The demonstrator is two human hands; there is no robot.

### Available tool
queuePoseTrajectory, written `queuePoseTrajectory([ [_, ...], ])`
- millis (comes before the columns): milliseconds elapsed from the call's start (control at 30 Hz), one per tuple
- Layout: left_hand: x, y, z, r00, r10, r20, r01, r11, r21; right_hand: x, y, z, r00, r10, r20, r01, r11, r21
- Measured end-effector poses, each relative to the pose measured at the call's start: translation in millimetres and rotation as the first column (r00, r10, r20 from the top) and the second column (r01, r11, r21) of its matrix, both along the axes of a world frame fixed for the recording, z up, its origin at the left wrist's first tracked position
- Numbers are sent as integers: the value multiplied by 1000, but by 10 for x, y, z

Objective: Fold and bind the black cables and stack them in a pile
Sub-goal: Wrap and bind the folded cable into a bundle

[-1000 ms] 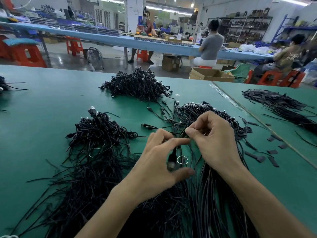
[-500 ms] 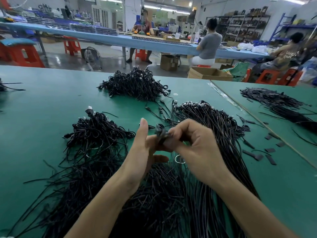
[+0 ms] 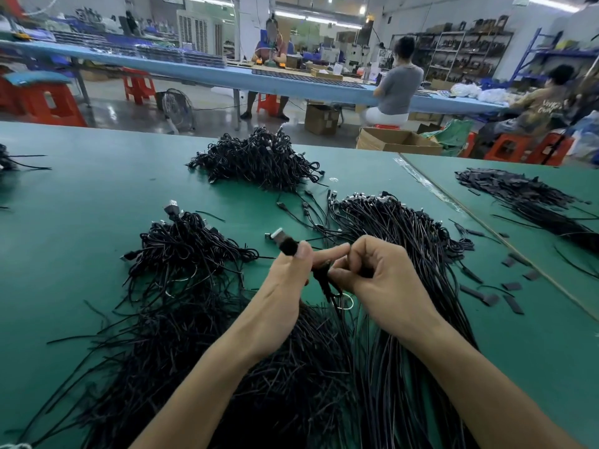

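Note:
Both hands meet above the middle of the green table [image 3: 81,202]. My left hand [image 3: 285,286] grips one black cable [image 3: 319,276] near its USB plug [image 3: 281,236], which sticks up past the thumb. My right hand [image 3: 382,280] pinches the same cable a short way along, fingers curled over it. A loose sheaf of unbound cables [image 3: 405,241] lies under and right of my hands. Bound cables form a small pile [image 3: 184,244] to the left and a bigger pile [image 3: 259,160] at the back.
Loose black ties [image 3: 136,345] spread over the near left of the table. Flat black strips [image 3: 486,296] lie scattered at the right, by the seam to a second table bearing another dark heap [image 3: 531,199]. Seated people work at a blue bench beyond.
The hands have lifted the cable off the sheaf and drawn apart a little. The plug now points up from my left hand. My right hand has closed further on the cable.

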State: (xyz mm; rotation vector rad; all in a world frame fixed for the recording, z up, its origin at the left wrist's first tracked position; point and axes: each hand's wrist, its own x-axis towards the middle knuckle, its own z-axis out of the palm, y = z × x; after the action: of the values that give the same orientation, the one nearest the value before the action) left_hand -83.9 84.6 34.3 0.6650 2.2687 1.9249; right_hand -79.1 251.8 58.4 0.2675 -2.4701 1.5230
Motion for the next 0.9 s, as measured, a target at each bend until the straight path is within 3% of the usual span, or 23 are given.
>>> queuePoseTrajectory([
  [133, 21, -15, -19, 992, -82, -98, 80, 997, -21, -27, 66, 36, 994, -104, -17, 105, 994, 8],
  [267, 49, 8, -13, 965, -119, -232, 76, 979, -188, -48, 126, 87, 967, -232, -107, 238, 970, 50],
  [400, 54, 43, -63, 920, 30, -391, -144, 953, -266, -12, 97, 111, 949, -265, -170, 282, 956, 83],
  [567, 3, 60, -91, 910, 208, -360, -276, 949, -149, 41, -60, 108, 966, -164, -200, 172, 985, 19],
  [667, -35, 14, -71, 849, 327, -415, -419, 895, -153, 77, -136, 72, 964, -122, -236, 118, 992, -31],
  [733, -56, -14, -60, 854, 381, -354, -436, 895, -90, 88, -181, 42, 952, -124, -279, 112, 992, -59],
  [900, -36, -12, -52, 961, 275, -28, -268, 951, 158, 90, -306, 7, 924, -98, -370, 66, 993, -99],
])
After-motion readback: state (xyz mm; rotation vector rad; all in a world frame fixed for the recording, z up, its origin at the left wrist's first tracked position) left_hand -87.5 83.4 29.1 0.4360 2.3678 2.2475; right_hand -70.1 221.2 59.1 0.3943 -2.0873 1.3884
